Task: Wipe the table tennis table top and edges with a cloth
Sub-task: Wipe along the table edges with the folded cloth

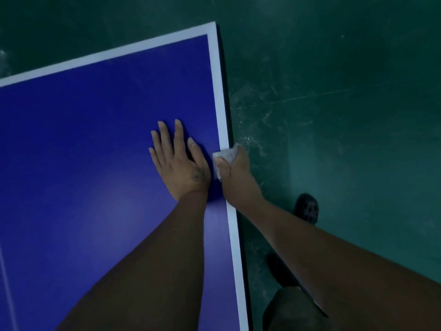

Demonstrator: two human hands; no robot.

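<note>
Right grip (235,169) is holding a white cloth (226,156) against the right edge of the table (71,144).
Its fingers are curling round the cloth at the white border (220,96); the left grip (180,163) is lying flat, fingers spread, just beside it.

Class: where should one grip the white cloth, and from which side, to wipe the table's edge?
Grip the cloth by its wadded middle, coming from the floor side, as the right hand does: it lies bunched over the table edge, so that side is free.
</note>
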